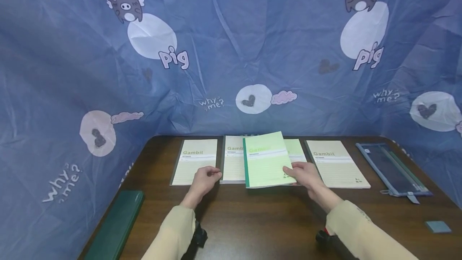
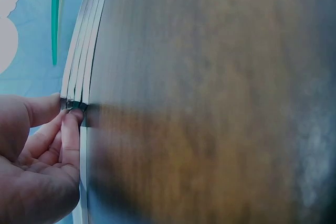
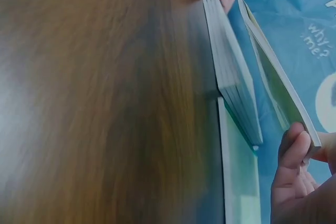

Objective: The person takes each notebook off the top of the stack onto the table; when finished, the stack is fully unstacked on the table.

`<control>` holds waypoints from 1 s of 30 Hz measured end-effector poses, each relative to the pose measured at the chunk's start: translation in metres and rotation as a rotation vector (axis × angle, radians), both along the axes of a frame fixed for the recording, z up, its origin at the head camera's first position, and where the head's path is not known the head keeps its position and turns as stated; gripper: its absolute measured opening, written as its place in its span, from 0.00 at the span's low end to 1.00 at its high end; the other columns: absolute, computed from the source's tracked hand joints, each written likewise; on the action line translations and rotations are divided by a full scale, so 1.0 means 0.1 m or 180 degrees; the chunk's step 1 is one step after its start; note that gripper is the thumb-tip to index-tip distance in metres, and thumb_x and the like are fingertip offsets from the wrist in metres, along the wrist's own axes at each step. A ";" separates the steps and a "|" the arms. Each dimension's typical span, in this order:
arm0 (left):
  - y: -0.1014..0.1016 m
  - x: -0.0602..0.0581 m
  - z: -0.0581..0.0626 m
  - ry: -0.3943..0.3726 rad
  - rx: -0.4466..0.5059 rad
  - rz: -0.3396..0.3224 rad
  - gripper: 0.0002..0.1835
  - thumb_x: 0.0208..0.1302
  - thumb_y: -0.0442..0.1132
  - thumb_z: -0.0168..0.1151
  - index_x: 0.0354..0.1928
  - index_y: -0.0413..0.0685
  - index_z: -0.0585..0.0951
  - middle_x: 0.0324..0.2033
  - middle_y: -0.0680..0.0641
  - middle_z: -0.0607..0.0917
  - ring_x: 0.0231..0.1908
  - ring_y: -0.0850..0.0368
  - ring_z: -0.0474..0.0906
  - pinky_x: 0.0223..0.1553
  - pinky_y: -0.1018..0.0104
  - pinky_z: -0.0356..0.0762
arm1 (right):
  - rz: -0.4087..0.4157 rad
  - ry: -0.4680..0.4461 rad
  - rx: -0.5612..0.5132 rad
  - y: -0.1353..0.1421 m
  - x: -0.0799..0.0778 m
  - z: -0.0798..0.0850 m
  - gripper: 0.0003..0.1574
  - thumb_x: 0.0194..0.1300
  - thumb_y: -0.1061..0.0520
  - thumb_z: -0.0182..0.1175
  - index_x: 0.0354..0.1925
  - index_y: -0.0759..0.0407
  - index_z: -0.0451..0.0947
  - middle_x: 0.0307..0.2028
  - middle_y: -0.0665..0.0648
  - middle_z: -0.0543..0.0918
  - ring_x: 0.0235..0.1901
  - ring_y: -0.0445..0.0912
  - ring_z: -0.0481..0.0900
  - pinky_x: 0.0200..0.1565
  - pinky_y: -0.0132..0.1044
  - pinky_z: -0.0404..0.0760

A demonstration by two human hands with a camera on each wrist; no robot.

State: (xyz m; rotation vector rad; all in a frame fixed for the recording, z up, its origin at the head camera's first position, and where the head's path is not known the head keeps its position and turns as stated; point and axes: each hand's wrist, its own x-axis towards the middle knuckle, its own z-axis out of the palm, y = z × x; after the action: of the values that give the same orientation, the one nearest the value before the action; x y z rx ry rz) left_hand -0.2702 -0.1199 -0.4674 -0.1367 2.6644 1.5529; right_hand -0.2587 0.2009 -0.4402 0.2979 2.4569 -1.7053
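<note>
My right hand (image 1: 306,175) grips a light green notebook (image 1: 268,159) with a darker green spine by its lower right corner, thumb on the cover and fingers beneath. It is raised and tilted above a stack of notebooks (image 3: 223,45), apart from it in the right wrist view. My left hand (image 1: 205,179) pinches the near left corner of that stack, thumb at the top and fingers at the spine (image 2: 71,129). The stack's top notebook (image 1: 232,167) has a pale cover reading "Gambit". Another green notebook (image 1: 296,151) lies partly hidden behind the held one.
Cream notebooks lie flat on the brown table (image 1: 260,220), one to the left (image 1: 195,159) and one to the right (image 1: 335,163). A dark green case (image 1: 115,228) is at the left, a blue mesh pouch (image 1: 393,169) and small blue block (image 1: 438,226) at the right. A blue curtain (image 1: 223,51) hangs behind.
</note>
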 end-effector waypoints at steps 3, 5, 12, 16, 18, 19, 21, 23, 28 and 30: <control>0.00 0.00 0.00 0.0009 -0.0012 -0.0001 0.14 0.69 0.37 0.62 0.52 0.36 0.82 0.45 0.41 0.84 0.48 0.46 0.79 0.52 0.49 0.75 | 0.0051 0.0028 0.0054 0.17 0.09 0.04 0.36 0.69 0.49 0.63 0.61 0.76 0.69 0.35 0.56 0.86 0.29 0.43 0.83 0.31 0.34 0.80; 0.00 0.00 0.00 -0.0005 -0.0017 0.0001 0.14 0.69 0.37 0.62 0.52 0.36 0.82 0.45 0.41 0.84 0.48 0.46 0.78 0.52 0.49 0.75 | 0.0077 0.0014 0.0099 0.30 0.17 0.07 0.39 0.69 0.48 0.63 0.63 0.77 0.67 0.34 0.55 0.86 0.29 0.42 0.82 0.31 0.34 0.79; 0.01 0.00 -0.01 -0.0028 -0.0021 0.0042 0.14 0.69 0.37 0.62 0.51 0.36 0.83 0.44 0.42 0.84 0.47 0.47 0.79 0.51 0.50 0.76 | 0.0144 -0.0149 0.0246 0.78 0.47 0.10 0.44 0.69 0.43 0.62 0.64 0.77 0.65 0.31 0.50 0.86 0.27 0.43 0.80 0.31 0.37 0.76; 0.00 0.01 -0.01 -0.0034 -0.0017 0.0041 0.14 0.68 0.38 0.62 0.51 0.37 0.83 0.45 0.42 0.84 0.47 0.47 0.79 0.52 0.50 0.76 | 0.0165 -0.0276 0.0371 1.09 0.66 0.11 0.48 0.69 0.40 0.61 0.65 0.78 0.63 0.31 0.50 0.86 0.29 0.43 0.80 0.31 0.38 0.75; 0.00 0.01 -0.01 -0.0037 -0.0018 0.0053 0.14 0.68 0.38 0.62 0.51 0.37 0.83 0.44 0.42 0.84 0.47 0.47 0.79 0.51 0.50 0.76 | 0.0186 -0.0357 0.0442 1.24 0.74 0.12 0.51 0.68 0.37 0.61 0.66 0.79 0.61 0.32 0.50 0.86 0.31 0.44 0.81 0.33 0.39 0.76; -0.01 0.02 -0.01 -0.0038 -0.0020 0.0054 0.14 0.68 0.37 0.62 0.51 0.37 0.83 0.44 0.42 0.84 0.47 0.47 0.79 0.51 0.50 0.76 | 0.0187 -0.0410 0.0468 1.32 0.78 0.13 0.53 0.68 0.36 0.61 0.66 0.79 0.60 0.33 0.50 0.87 0.32 0.45 0.81 0.34 0.40 0.76; -0.01 0.02 -0.01 -0.0037 -0.0025 0.0060 0.14 0.68 0.37 0.62 0.51 0.36 0.83 0.43 0.42 0.84 0.46 0.48 0.79 0.51 0.51 0.76 | 0.0203 -0.0543 0.0534 1.48 0.85 0.13 0.56 0.67 0.33 0.60 0.67 0.79 0.59 0.36 0.52 0.86 0.36 0.46 0.80 0.37 0.41 0.76; -0.01 0.03 -0.01 -0.0048 -0.0026 0.0068 0.14 0.68 0.37 0.62 0.51 0.36 0.83 0.43 0.42 0.84 0.46 0.48 0.79 0.51 0.51 0.76 | 0.0253 -0.0672 0.0623 1.62 0.92 0.13 0.59 0.67 0.31 0.59 0.68 0.79 0.56 0.43 0.55 0.85 0.41 0.47 0.79 0.39 0.43 0.77; -0.01 0.03 -0.01 -0.0051 -0.0013 0.0057 0.14 0.68 0.37 0.62 0.51 0.36 0.83 0.43 0.42 0.84 0.46 0.47 0.78 0.51 0.50 0.76 | 0.0298 -0.0931 0.0710 1.93 1.09 0.10 0.62 0.68 0.31 0.57 0.69 0.82 0.51 0.54 0.65 0.79 0.47 0.50 0.77 0.41 0.44 0.78; -0.01 0.03 -0.02 -0.0043 -0.0008 0.0051 0.14 0.68 0.37 0.62 0.51 0.36 0.83 0.44 0.42 0.84 0.46 0.48 0.79 0.50 0.51 0.76 | 0.0320 -0.1007 0.0720 2.02 1.16 0.08 0.63 0.68 0.30 0.55 0.69 0.83 0.49 0.57 0.72 0.75 0.50 0.59 0.76 0.42 0.47 0.79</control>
State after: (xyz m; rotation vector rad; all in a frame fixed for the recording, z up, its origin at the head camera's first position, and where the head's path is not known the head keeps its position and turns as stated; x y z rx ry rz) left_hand -0.2675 -0.1211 -0.4690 -0.1683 2.6615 1.5475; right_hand -0.1426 0.4026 -0.4322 0.4243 2.3803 -1.2338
